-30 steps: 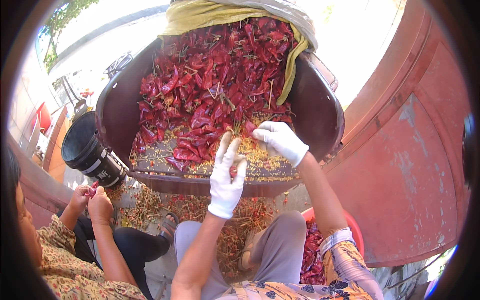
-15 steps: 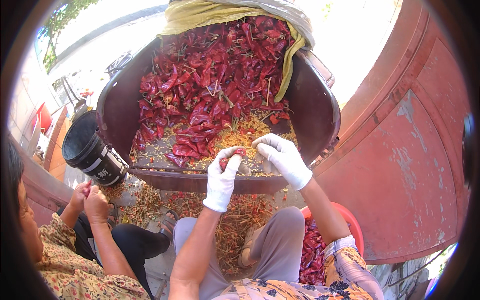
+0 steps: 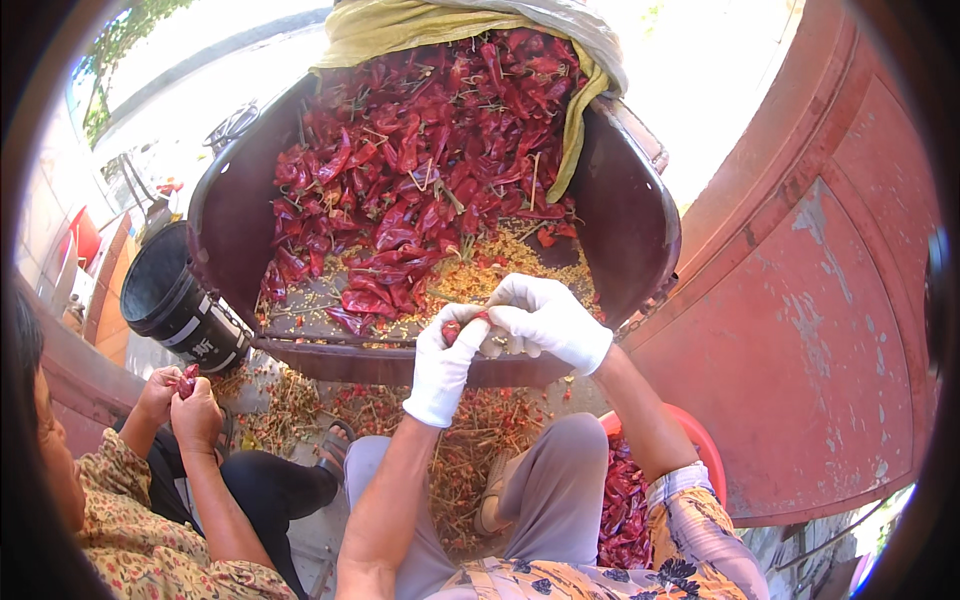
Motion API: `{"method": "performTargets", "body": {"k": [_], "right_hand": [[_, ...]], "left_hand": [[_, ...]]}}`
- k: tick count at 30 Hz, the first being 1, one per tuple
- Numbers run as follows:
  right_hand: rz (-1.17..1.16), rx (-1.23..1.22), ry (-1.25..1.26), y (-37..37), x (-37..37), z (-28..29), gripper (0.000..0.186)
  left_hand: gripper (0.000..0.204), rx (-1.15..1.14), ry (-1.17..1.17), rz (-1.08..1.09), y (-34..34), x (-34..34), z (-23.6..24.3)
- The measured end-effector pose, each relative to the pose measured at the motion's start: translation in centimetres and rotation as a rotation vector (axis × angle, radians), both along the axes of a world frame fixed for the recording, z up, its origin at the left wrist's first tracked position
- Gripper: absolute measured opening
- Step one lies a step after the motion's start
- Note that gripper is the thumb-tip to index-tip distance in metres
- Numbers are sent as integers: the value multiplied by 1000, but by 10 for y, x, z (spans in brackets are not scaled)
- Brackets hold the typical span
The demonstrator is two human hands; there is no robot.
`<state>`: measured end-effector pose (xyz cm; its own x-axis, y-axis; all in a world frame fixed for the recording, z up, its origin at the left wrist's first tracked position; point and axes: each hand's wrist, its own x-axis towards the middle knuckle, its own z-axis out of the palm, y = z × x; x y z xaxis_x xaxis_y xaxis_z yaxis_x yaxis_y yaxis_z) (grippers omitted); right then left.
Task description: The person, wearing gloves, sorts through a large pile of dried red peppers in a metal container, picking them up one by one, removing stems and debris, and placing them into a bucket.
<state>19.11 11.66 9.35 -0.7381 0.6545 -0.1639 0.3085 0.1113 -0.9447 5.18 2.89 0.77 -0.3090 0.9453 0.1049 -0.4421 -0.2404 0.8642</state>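
Note:
My left hand (image 3: pixel 438 362), in a white glove, is closed round a dried red chili pepper (image 3: pixel 451 331) above the near edge of the cart bed. My right hand (image 3: pixel 552 322), gloved in white too, meets it from the right, its thumb and fingers pinched at the pepper's other end. The fingers hide most of the pepper. Beyond both hands, a heap of dried red chili peppers (image 3: pixel 400 170) fills the dark cart bed (image 3: pixel 630 190). Loose yellow seeds (image 3: pixel 480 275) lie on its floor close to my fingers.
A co-worker (image 3: pixel 205 420) at the left handles a red pepper with bare hands. A black bucket (image 3: pixel 165 290) stands left of the cart. By my right leg, a red basin (image 3: pixel 708 445) holds peppers. Stems (image 3: pixel 470 440) litter the ground. A red metal panel (image 3: pixel 780 330) rises at right.
My right hand has moved slightly left and down, closing on the pepper at my left fingertips. The co-worker's pepper shows more between their hands.

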Motion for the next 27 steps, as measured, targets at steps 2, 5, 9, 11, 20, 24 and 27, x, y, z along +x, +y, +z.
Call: {"method": "performTargets", "body": {"k": [2,5,9,11,20,24,27], "right_hand": [[25,-57,-5,-2,1,5,20],[45,-47,-6,-4,2,4,19],[55,-59,52,-2,6,1,18],[53,-149,145,2,10,-7,18],[0,-19,87,-9,7,-6,15],[17,-109,105,-6,12,-1,15],[14,-41,71,-10,9,-2,14]], "left_hand": [[14,-4,-38,-34,-1,0,0],[14,-24,1,-45,-2,-2,-4],[15,-13,-35,-61,-1,2,-2],[16,-2,-111,-82,-2,1,-1],[14,-16,-51,-62,-4,2,2],[13,-32,-35,-60,-4,4,5],[13,-47,-19,-48,-5,5,3]]}}
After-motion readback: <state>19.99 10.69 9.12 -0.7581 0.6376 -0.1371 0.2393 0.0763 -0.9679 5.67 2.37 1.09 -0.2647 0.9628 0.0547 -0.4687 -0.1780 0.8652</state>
